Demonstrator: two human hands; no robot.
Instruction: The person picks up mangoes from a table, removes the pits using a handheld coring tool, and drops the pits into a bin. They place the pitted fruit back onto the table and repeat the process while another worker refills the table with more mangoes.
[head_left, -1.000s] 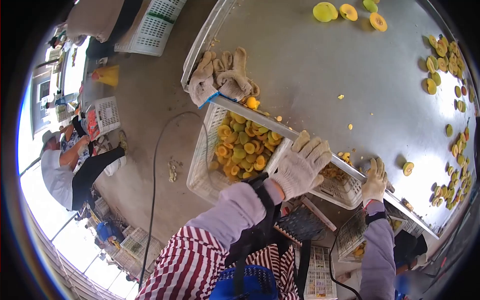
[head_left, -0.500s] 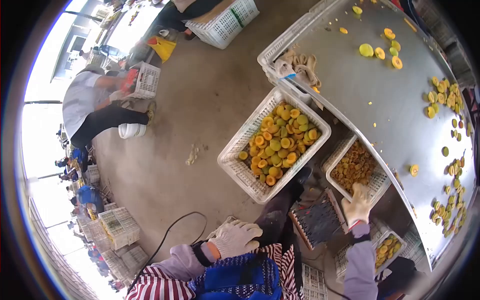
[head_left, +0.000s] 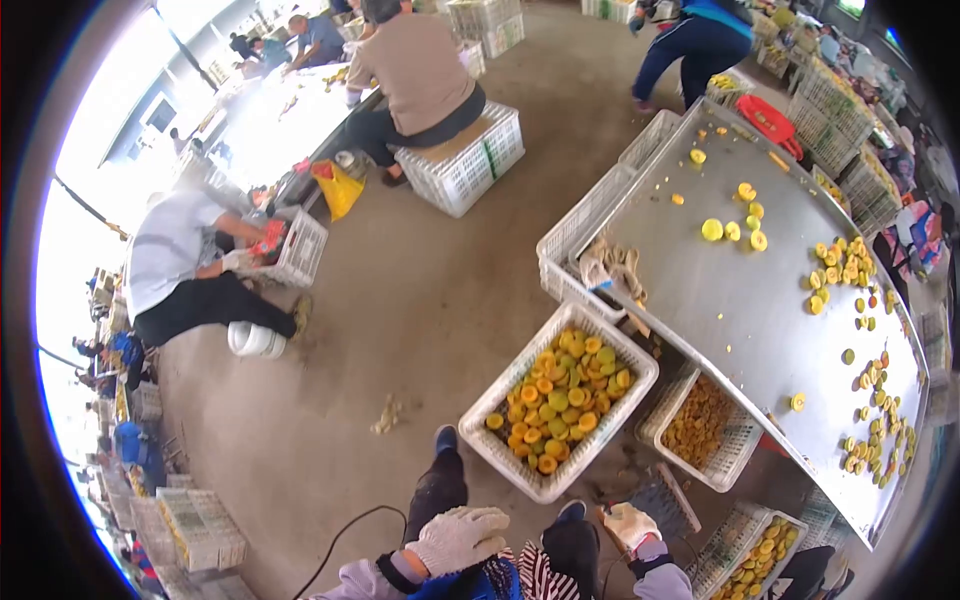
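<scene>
My left hand (head_left: 458,538), in a white knitted glove, rests over my lap with its fingers stretched out and nothing in it. Low in the view, my right hand (head_left: 630,524), also gloved, is near the edge of a dark crate-like object (head_left: 662,500); its fingers are curled, and what they hold, if anything, is too small to tell. In front of me a white basket (head_left: 478,447) on the floor is filled with halved yellow-green fruit (head_left: 565,395). Right of it stands a smaller basket (head_left: 735,465) of brown pits (head_left: 697,425).
A metal table (head_left: 690,270) with scattered fruit halves and a cloth (head_left: 612,268) is at the right. Another fruit basket (head_left: 715,555) stands below it. At the left, a person (head_left: 175,255) handles a crate (head_left: 302,250); another person (head_left: 420,75) sits on a crate (head_left: 465,165).
The view has tilted up, showing more of the room. My right hand has moved away from the pit basket, left and down. My left hand has stayed near my lap.
</scene>
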